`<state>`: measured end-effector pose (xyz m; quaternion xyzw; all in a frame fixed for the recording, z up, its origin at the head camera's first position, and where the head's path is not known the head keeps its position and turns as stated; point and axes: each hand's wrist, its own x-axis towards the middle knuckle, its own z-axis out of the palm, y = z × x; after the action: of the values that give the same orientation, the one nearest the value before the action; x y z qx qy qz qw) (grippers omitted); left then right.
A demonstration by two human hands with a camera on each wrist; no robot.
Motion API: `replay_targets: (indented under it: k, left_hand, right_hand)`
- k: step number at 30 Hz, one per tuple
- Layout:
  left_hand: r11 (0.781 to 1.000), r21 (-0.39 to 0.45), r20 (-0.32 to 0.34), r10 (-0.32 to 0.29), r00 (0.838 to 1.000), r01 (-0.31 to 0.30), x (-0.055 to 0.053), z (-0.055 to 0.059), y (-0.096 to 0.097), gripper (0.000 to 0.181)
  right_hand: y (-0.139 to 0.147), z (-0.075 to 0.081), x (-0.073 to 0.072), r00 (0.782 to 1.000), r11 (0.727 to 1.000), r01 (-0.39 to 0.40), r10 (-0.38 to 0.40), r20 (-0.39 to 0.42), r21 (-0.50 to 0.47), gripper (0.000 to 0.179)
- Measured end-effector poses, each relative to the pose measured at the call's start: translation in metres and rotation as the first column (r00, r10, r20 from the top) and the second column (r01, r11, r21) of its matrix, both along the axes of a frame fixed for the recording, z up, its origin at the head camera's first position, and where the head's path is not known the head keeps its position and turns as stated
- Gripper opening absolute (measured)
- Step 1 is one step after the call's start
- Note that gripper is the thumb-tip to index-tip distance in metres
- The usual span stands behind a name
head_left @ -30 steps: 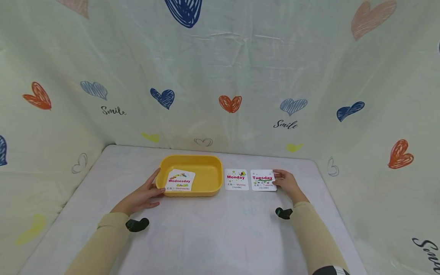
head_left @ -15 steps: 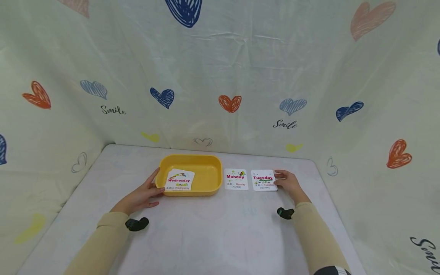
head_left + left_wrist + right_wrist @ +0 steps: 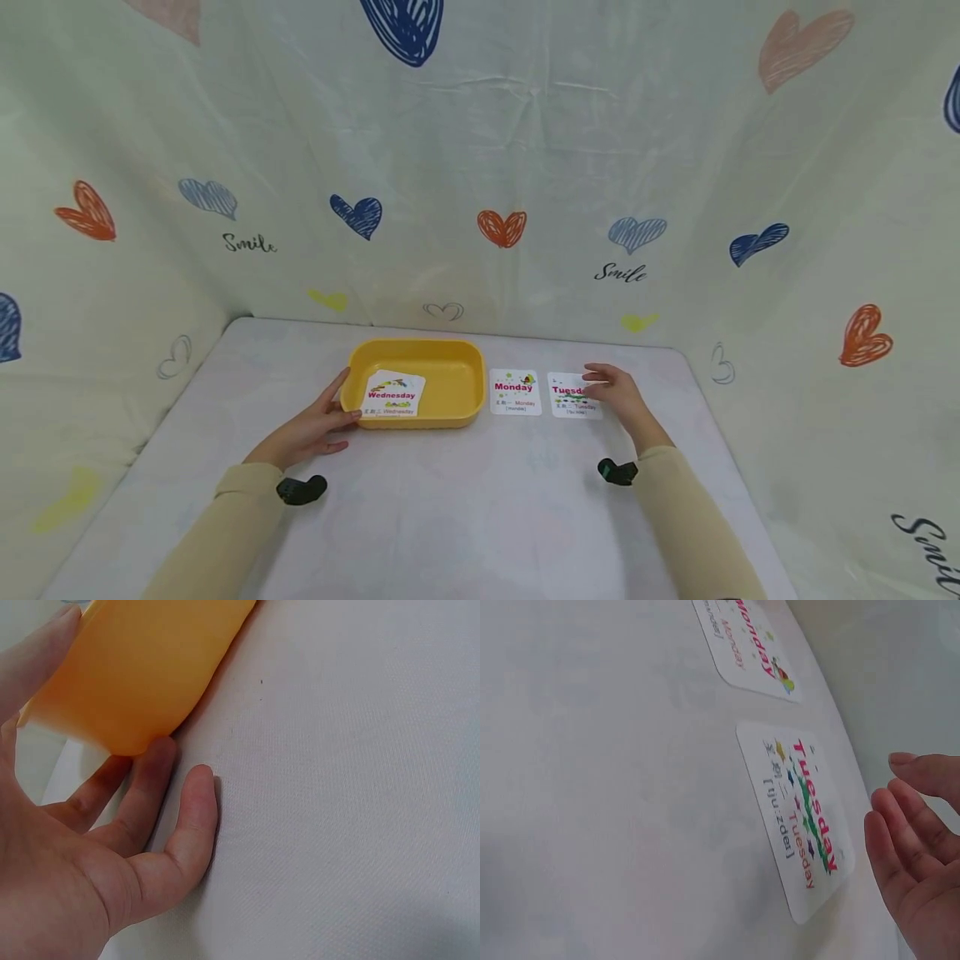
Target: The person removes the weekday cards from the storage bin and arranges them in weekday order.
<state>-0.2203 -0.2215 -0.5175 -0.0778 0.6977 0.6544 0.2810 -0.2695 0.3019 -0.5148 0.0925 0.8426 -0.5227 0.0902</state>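
My left hand (image 3: 311, 429) holds the left front corner of a yellow tray (image 3: 453, 418). In the left wrist view, the thumb (image 3: 45, 652) lies at the tray's rim, other fingers touch its lower wall, and one finger rests on the table. A white Wednesday card (image 3: 393, 393) leans inside the tray's left part. To the tray's right, a Monday card (image 3: 515, 392) and a Tuesday card (image 3: 572, 404) lie side by side on the table. My right hand (image 3: 622, 400) hovers at the Tuesday card's right edge, holding nothing; the right wrist view shows its loosely bent fingers apart from the card.
A white cloth covers the table (image 3: 465, 517). Behind it and at both sides hangs a pale curtain (image 3: 450, 133) printed with hearts. The table's back edge runs close behind the tray and cards.
The right hand has let go of the Tuesday card and risen slightly off it, moving a little left. That card had shifted slightly right before. The left hand and tray stay put.
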Motion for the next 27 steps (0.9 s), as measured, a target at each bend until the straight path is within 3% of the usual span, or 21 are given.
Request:
replay_targets:
  k: [6,11,19,27]
  left_hand:
    - [1.000,-0.002,0.001,0.006,1.000,-0.006,-0.002,-0.003,-0.001,0.089]
    - [1.000,0.000,0.004,0.003,1.000,-0.003,-0.001,-0.002,0.000,0.090]
    - [1.000,0.007,0.009,0.008,1.000,-0.008,0.001,0.000,0.001,0.090]
    - [1.000,0.010,0.015,0.014,1.000,-0.014,0.000,0.000,0.000,0.090]
  right_hand:
    - [-0.023,0.004,0.003,0.999,0.999,-0.042,0.042,-0.034,0.008,0.053]
    - [-0.041,0.009,0.005,0.993,0.994,-0.099,0.095,-0.071,-0.045,0.053]
    - [-0.075,0.023,0.010,0.988,0.984,-0.131,0.120,-0.096,-0.119,0.051]
    - [-0.112,0.036,0.014,0.977,0.972,-0.201,0.190,-0.100,-0.120,0.043]
